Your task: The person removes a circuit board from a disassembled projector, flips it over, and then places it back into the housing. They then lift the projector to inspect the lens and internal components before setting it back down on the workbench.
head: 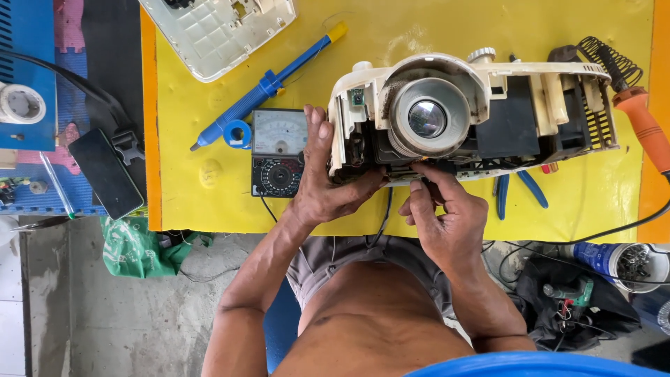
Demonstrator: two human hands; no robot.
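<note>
While the opened cream-coloured projector (474,105) rests on the yellow counter (202,188), both hands work at its near edge. The left hand (324,188) is closed around the left end of the housing, thumb side against the casing and fingers curled under the lower corner. The right hand (443,216) pinches narrowly at the underside just below the large round lens (427,119); what its fingertips grip is too small to tell. Beyond the left hand, touching its knuckles or just beside them, lies an analogue multimeter (278,153), and further out a blue desoldering pump (262,87) and a detached cream cover panel (220,28). To the outer side of the right hand, blue-handled pliers (520,192) lie partly under the housing, and well beyond stands an orange-handled soldering iron (645,126) in its coil stand. Risk assessment: the housing overhangs the near counter edge by the hands, so a loosened left grip could let it tip toward the person's lap. Excess force from the pinching right fingers could crack brittle plastic or drop a small part to the floor. The exposed lens is open to fingerprints or a tool slip.
</note>
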